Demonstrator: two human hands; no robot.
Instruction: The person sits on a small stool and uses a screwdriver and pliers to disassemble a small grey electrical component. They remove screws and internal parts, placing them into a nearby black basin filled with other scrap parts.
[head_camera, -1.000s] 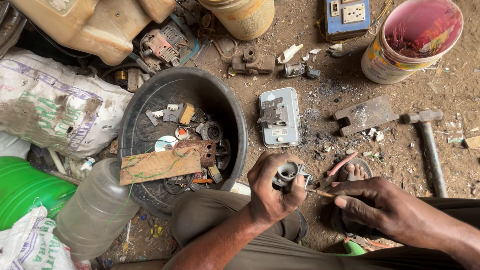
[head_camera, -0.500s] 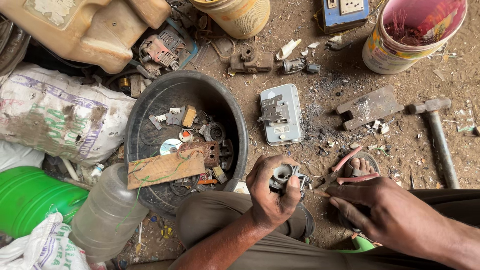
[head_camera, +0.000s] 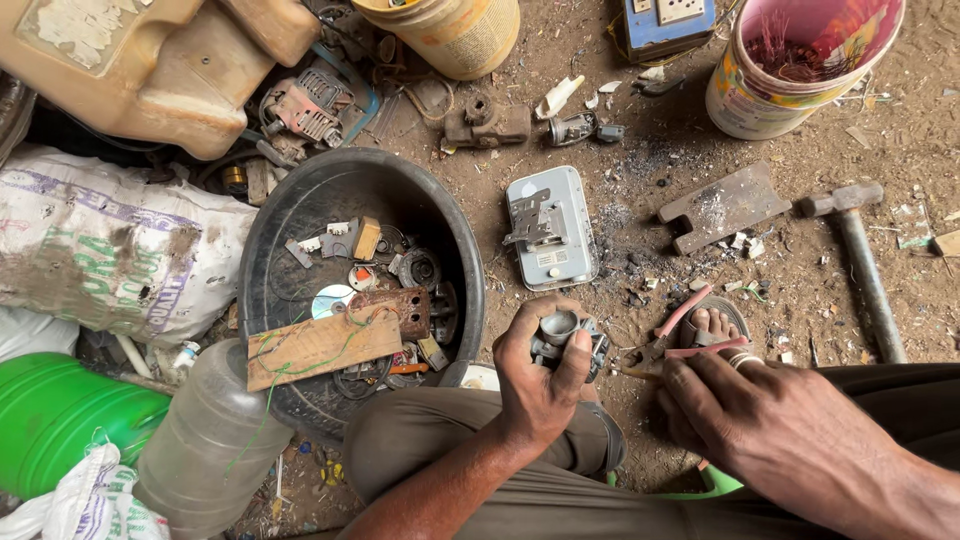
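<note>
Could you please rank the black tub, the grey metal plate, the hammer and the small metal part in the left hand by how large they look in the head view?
1. black tub
2. hammer; grey metal plate looks similar, unsure
3. small metal part, in the left hand

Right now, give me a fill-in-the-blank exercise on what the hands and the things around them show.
1. The left hand grips a small grey metal part, while the right hand holds a pair of ____ with pink handles.
2. The round black basin holds scrap and a wooden ____ wound with green wire.
3. Right of the flat metal block, a ____ lies on the dirt.
4. The bucket at the top right is ____ inside.

Missing words: pliers; board; hammer; pink
</note>
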